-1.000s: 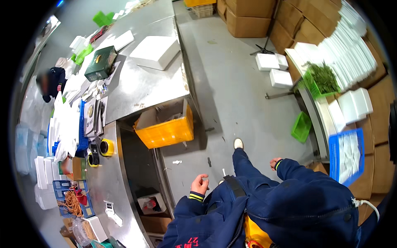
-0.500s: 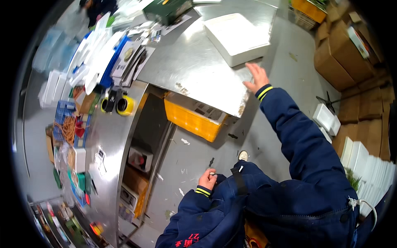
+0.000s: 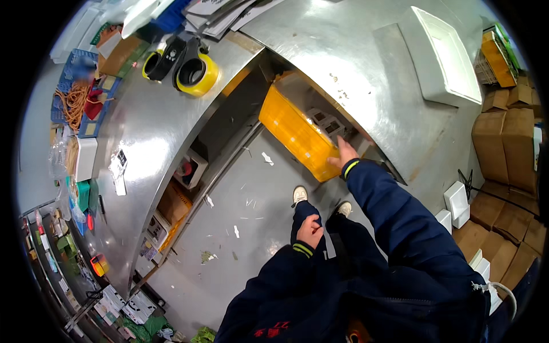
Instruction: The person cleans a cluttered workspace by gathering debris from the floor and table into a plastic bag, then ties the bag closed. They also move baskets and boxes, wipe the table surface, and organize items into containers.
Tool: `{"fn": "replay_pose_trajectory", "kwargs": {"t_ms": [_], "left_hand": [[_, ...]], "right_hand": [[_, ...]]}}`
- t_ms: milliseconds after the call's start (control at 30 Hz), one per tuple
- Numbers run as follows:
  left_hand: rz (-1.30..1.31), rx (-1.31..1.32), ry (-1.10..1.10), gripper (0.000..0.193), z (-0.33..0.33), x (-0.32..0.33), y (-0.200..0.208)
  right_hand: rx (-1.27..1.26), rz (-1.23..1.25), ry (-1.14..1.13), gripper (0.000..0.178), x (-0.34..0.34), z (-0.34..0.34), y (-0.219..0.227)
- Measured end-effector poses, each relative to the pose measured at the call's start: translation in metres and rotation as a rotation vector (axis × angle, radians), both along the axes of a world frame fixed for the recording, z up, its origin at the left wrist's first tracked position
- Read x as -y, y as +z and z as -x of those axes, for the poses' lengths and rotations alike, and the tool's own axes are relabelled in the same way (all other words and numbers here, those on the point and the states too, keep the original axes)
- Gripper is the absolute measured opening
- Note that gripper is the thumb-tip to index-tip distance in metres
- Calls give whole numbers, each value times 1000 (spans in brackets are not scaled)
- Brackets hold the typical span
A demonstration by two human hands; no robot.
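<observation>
Under the steel table's corner, a yellow box (image 3: 297, 134) stands partly out, with small packages showing inside. My right hand (image 3: 345, 153) is at its near right corner, fingers stretched and thumb apart; whether it touches the rim I cannot tell. Low over my leg, my left hand (image 3: 310, 231) is closed with curled fingers, and anything inside them is hidden. A white foam box (image 3: 426, 63) rests on the table at the upper right. Two tape dispensers with yellow rolls (image 3: 197, 75) sit on the tabletop at the upper left.
The steel table (image 3: 146, 123) bends round a corner, its edge close above the yellow box. A blue basket (image 3: 88, 127) holds orange cord. Brown cartons (image 3: 503, 148) are stacked at right. Paper scraps (image 3: 236, 231) litter the floor around my feet.
My right hand has gone from above the tabletop near the foam box down to the yellow box. My view has shifted and the yellow box appears closer. My left hand stays low and closed.
</observation>
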State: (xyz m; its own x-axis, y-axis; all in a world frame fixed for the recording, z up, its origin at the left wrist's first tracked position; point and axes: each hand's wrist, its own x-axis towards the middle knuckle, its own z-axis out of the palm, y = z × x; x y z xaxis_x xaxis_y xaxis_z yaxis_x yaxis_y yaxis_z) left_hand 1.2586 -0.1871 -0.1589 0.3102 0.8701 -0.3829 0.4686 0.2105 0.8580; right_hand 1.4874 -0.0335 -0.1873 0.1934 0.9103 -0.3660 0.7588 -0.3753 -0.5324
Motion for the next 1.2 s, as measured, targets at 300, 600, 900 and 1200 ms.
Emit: {"fn": "replay_pose_trajectory", "kwargs": {"t_ms": [300,600,900,1200], "left_hand": [[193,69,275,50,13,-105,-56],[226,-405,790,73,70,-113,-113],[402,-297,980,62,175,-24,-272],[534,-484,830,57,210,-13,-319]], "right_hand": [[19,370,-100,40,7,15,-71],[-282,303,319,44,136,194,-64],[-27,-256,33,48,43,73,-147],[407,194,-442,69,-48,-64,-190]]}}
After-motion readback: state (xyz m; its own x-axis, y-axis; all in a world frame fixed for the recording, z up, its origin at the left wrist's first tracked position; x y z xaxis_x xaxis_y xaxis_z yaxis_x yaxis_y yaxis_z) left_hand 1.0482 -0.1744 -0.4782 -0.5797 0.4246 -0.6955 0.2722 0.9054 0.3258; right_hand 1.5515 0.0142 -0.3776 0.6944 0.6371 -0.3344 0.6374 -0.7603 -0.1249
